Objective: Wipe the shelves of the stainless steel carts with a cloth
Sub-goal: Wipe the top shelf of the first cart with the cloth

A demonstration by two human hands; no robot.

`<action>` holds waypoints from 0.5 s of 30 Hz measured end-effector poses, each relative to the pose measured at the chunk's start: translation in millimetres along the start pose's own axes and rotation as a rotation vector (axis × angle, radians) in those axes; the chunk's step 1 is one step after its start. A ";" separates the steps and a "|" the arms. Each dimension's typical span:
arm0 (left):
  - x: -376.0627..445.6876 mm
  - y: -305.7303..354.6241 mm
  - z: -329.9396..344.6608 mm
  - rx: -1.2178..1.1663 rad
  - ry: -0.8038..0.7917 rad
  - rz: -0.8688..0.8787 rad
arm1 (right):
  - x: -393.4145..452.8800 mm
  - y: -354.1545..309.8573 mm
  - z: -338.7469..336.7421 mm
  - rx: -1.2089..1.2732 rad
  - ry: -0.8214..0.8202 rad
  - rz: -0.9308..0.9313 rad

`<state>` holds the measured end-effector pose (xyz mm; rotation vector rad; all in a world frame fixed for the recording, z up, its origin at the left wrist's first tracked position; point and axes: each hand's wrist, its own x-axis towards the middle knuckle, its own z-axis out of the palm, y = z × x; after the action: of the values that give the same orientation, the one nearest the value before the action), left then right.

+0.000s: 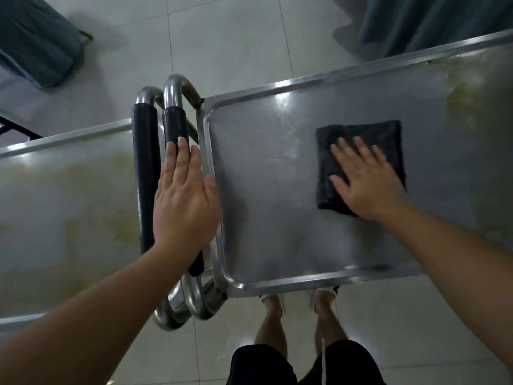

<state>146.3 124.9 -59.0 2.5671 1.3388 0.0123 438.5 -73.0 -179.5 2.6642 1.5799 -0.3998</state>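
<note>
Tiled floor (236, 45) under two steel carts set handle to handle, two legs and feet near, left hand (184, 201) flat with fingers together on right cart's black handle (177, 126), right hand (366, 179) spread flat pressing one dark folded cloth (366, 132) on right cart's top shelf (263, 190), left cart (69, 195) stained yellowish, second black handle (145, 173) beside the first, blue fabric in both far corners

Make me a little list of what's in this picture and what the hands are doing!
place: two steel carts end to end on a tiled floor
right cart shelf: shiny, yellowish stains at its far right
left cart shelf: yellowish stains across it
cloth: dark, folded square, flat on the right cart shelf
right hand: flat, fingers spread, pressing on the cloth
left hand: flat, fingers straight, resting on a padded handle
feet: below the right cart's near edge
</note>
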 end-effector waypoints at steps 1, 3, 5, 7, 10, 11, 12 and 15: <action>0.1 -0.1 0.1 0.000 0.002 0.000 | -8.2 30.9 -2.9 0.019 -0.003 0.119; 0.8 0.0 0.8 0.007 0.001 0.005 | -23.6 72.2 -7.3 0.061 -0.016 0.327; 0.8 -0.1 1.5 0.011 0.004 0.009 | -29.9 74.5 -7.6 0.093 -0.030 0.436; 0.5 -0.2 2.2 0.005 0.011 0.008 | -30.3 41.1 -5.5 0.130 0.000 0.491; 0.7 -0.3 2.6 0.001 0.019 0.007 | -35.2 -47.8 5.1 0.155 0.044 0.437; 0.9 -0.3 2.5 0.000 0.022 0.005 | -39.1 -83.1 10.7 0.160 0.047 0.382; 1.0 -0.3 2.3 0.000 0.025 0.003 | -43.2 -119.1 16.9 0.175 0.051 0.317; 1.3 -0.5 1.9 0.007 0.023 0.007 | -57.8 -219.6 34.0 0.205 0.020 0.030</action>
<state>146.9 125.8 -61.1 2.5851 1.3405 0.0385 215.0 -20.4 -174.3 2.8451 1.5823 -0.5659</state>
